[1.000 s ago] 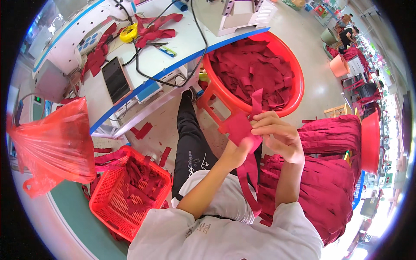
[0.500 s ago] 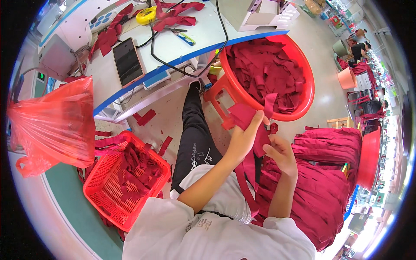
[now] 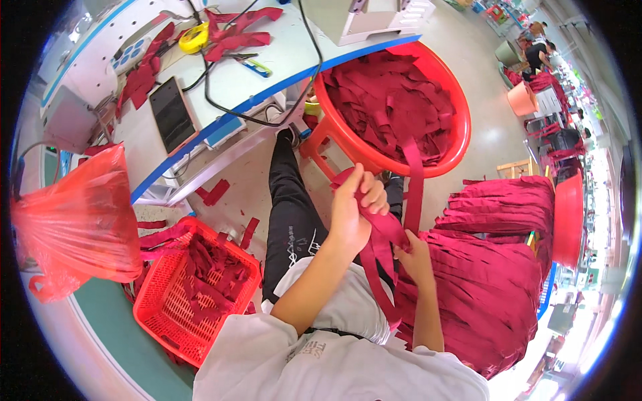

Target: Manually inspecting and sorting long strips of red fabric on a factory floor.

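Note:
My left hand [image 3: 353, 212] is closed, its fingers curled round a bunch of dark red fabric strips [image 3: 384, 230]. Lower and to the right, my right hand [image 3: 416, 260] pinches the strips where they come together. One long strip [image 3: 414, 184] runs from the pile in the red tub [image 3: 461, 127] down to my right hand. Other strips trail over my lap. The fingertips of my right hand are partly hidden by the cloth.
Large bundles of dark red strips [image 3: 475, 294] lie at my right. A red plastic basket [image 3: 150, 314] with scraps stands at left, below a red plastic bag [image 3: 80, 224]. The table holds a phone [image 3: 174, 115], yellow tape measure [image 3: 194, 39], cutter [image 3: 255, 67] and cables.
My left hand has turned, fingers curling round the strips. My right hand has moved down and left. A strip that stood up short by my hands now stretches from the tub to my right hand.

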Available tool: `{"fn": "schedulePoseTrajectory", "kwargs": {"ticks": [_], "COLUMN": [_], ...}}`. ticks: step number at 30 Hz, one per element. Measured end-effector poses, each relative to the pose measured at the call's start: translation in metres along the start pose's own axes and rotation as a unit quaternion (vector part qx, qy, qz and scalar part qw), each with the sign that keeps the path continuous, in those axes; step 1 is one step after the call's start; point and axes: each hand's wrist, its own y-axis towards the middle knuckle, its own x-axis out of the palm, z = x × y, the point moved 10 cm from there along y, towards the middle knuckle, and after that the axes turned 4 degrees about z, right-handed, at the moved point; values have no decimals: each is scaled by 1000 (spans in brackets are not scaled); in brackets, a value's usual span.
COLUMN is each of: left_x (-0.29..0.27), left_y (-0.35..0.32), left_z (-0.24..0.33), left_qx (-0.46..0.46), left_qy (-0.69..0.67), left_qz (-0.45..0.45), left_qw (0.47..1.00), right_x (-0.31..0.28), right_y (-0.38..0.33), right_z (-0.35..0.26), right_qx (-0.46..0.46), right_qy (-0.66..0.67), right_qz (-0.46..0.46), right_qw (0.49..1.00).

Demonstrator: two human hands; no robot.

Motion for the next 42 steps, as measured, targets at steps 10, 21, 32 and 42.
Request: {"fn": "schedulePoseTrajectory", "kwargs": {"ticks": [10, 21, 32, 42], "left_x": [-15, -33, -2, -2], "left_y": [10, 7, -6, -3], "left_z": [52, 43, 49, 25], "left_qx": [25, 47, 107, 99], "left_qy": [-63, -15, 64, 129], "left_qz": [-8, 20, 8, 5], "left_qw": [998, 999, 992, 987], "right_x": [54, 50, -281, -290], "right_y": [-308, -154, -177, -232], "right_z": [430, 289, -15, 5], "right_qx": [372, 195, -426, -365], "right_qy": [-240, 186, 515, 345], "right_qz": [154, 211, 273, 335], "right_qw": [884, 940, 692, 797]}}
